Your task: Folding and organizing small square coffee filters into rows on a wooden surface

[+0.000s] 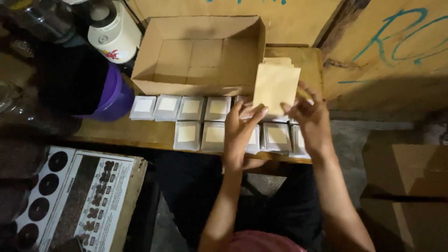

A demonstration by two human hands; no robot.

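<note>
**Both hands held a tan pouch above rows of packets**

At the upper left of the frame stood a white jar (114,30) and a purple tub (114,93), close beside the wooden bench (140,133). Right of them, at upper centre, an open cardboard box (200,53) sat with flat tan pieces lining its bottom. Below it, two rows of small silver packets (186,109) lay side by side along the bench.

At centre, the left hand (240,130) pinched the lower left edge of a tan paper pouch (275,88), fingers together on it. The right hand (312,116) gripped its lower right edge, fingers likewise closed on the paper. The pouch hung upright just above the packets, right of the box.

With only the bottom edge held, the pouch could fold or slip free. A lowered wrist might also nudge the tightly packed rows out of line.
</note>
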